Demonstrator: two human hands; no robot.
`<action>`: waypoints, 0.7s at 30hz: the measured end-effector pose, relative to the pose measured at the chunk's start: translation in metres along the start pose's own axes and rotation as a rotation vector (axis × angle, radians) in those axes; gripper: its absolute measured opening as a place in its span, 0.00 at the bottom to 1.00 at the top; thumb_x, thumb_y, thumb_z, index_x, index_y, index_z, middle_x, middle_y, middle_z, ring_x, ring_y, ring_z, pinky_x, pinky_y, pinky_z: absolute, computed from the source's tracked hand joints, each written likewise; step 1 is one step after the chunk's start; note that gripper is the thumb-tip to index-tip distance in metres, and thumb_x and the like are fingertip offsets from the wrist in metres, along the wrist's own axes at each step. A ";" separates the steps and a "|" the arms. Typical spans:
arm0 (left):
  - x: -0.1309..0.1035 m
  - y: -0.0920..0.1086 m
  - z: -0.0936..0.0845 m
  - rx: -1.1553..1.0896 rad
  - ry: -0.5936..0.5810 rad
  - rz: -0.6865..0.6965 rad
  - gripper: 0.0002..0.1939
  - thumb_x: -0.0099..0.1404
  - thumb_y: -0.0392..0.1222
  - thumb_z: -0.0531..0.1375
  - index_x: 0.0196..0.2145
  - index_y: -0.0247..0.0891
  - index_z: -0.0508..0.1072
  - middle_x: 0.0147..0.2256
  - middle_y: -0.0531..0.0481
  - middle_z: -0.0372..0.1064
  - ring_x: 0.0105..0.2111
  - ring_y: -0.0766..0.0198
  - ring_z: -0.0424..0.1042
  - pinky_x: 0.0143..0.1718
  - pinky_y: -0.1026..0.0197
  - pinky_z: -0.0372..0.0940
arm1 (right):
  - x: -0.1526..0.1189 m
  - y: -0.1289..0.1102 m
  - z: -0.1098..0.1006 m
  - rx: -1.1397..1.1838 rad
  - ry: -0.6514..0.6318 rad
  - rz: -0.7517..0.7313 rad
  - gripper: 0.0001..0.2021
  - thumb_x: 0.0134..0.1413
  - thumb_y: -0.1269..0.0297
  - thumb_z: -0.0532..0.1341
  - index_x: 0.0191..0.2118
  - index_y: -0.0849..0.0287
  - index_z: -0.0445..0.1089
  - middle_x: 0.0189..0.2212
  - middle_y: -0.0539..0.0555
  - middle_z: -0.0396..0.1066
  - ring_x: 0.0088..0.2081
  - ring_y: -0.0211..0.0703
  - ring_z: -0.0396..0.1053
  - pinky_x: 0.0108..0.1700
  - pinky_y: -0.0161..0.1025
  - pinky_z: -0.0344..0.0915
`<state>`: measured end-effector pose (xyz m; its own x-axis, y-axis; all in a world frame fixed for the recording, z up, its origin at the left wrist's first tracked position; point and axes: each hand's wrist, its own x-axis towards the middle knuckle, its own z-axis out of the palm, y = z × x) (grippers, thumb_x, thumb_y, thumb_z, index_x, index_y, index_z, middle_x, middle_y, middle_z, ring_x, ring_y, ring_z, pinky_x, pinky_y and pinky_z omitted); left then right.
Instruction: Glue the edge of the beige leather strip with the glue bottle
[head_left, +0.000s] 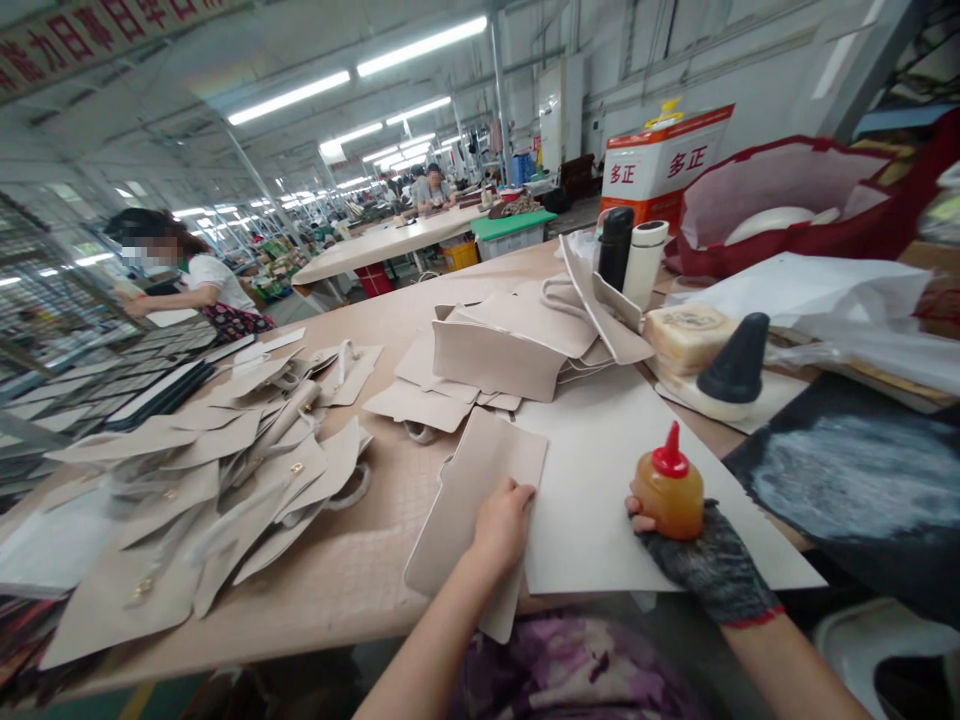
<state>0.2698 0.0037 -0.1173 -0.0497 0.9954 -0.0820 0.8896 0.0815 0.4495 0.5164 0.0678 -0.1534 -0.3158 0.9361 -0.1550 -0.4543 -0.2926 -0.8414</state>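
My left hand (501, 528) is closed on the right edge of a beige leather bag panel (471, 490), which is tilted at the table's front edge. In a dark grey fingerless glove, my right hand (694, 560) grips a squeeze bottle (670, 488) of amber liquid with a red nozzle pointing up. Under the bottle lies a large white board (592, 480). Just beyond the board, a pile of beige bag pieces (499, 350) is stacked, some with handles.
Many beige pieces with gold fittings (247, 470) cover the table's left side. At right are a black cone (735, 365), a yellowish block (686, 335), a black bottle (616, 250), a white bottle (645, 265), and a red bag (720, 250). A co-worker (195, 275) stands at far left.
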 end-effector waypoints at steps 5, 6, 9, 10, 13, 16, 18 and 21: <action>-0.010 0.000 0.001 0.307 -0.028 0.099 0.15 0.67 0.37 0.49 0.50 0.43 0.67 0.42 0.46 0.66 0.42 0.57 0.63 0.43 0.59 0.60 | -0.005 -0.001 0.001 0.072 -0.019 0.144 0.17 0.49 0.47 0.52 0.34 0.53 0.69 0.26 0.56 0.71 0.23 0.49 0.66 0.26 0.51 0.66; -0.012 -0.001 0.000 0.343 -0.041 0.133 0.16 0.67 0.36 0.49 0.52 0.42 0.65 0.43 0.45 0.65 0.43 0.57 0.63 0.44 0.58 0.60 | -0.006 -0.001 0.001 0.052 -0.030 0.128 0.18 0.49 0.45 0.52 0.34 0.53 0.69 0.26 0.56 0.71 0.23 0.49 0.66 0.27 0.51 0.67; -0.020 -0.004 -0.003 0.407 -0.062 0.215 0.19 0.67 0.35 0.48 0.55 0.41 0.61 0.46 0.44 0.64 0.44 0.56 0.62 0.46 0.56 0.60 | -0.007 -0.001 0.003 0.008 -0.057 0.059 0.21 0.49 0.42 0.50 0.35 0.53 0.69 0.26 0.55 0.70 0.22 0.49 0.66 0.27 0.52 0.67; -0.022 -0.005 -0.005 0.415 -0.067 0.231 0.19 0.67 0.35 0.48 0.56 0.41 0.60 0.47 0.44 0.63 0.45 0.56 0.62 0.46 0.55 0.60 | -0.007 -0.001 0.004 -0.012 -0.068 0.030 0.22 0.50 0.42 0.49 0.36 0.52 0.69 0.26 0.55 0.70 0.22 0.49 0.66 0.26 0.52 0.67; -0.024 -0.011 -0.011 0.384 -0.090 0.246 0.18 0.68 0.38 0.48 0.55 0.43 0.62 0.50 0.46 0.63 0.45 0.56 0.63 0.47 0.56 0.61 | -0.007 -0.003 0.008 -0.062 -0.084 -0.044 0.21 0.52 0.43 0.48 0.36 0.52 0.69 0.25 0.55 0.70 0.22 0.49 0.66 0.24 0.51 0.67; -0.014 -0.017 -0.021 0.286 -0.164 0.270 0.19 0.65 0.38 0.52 0.54 0.44 0.63 0.58 0.47 0.57 0.49 0.54 0.63 0.51 0.55 0.59 | -0.007 -0.007 0.011 -0.073 -0.063 -0.076 0.19 0.52 0.45 0.49 0.35 0.52 0.69 0.26 0.55 0.70 0.22 0.49 0.67 0.23 0.50 0.66; -0.002 -0.019 -0.028 0.206 -0.248 0.290 0.25 0.62 0.37 0.56 0.57 0.43 0.61 0.61 0.47 0.52 0.54 0.54 0.60 0.56 0.55 0.55 | -0.007 -0.009 0.012 -0.057 -0.047 -0.065 0.18 0.51 0.46 0.51 0.35 0.53 0.69 0.26 0.56 0.70 0.22 0.49 0.67 0.22 0.49 0.66; 0.021 -0.018 -0.040 0.106 -0.400 0.289 0.36 0.55 0.37 0.61 0.60 0.45 0.56 0.64 0.50 0.46 0.58 0.53 0.57 0.58 0.57 0.54 | -0.009 -0.009 0.011 0.019 -0.032 -0.003 0.17 0.50 0.46 0.53 0.34 0.52 0.69 0.27 0.56 0.71 0.22 0.49 0.67 0.24 0.50 0.67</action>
<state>0.2344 0.0249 -0.0911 0.3650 0.8775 -0.3111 0.8835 -0.2212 0.4129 0.5138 0.0595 -0.1389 -0.3407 0.9303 -0.1356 -0.4709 -0.2937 -0.8318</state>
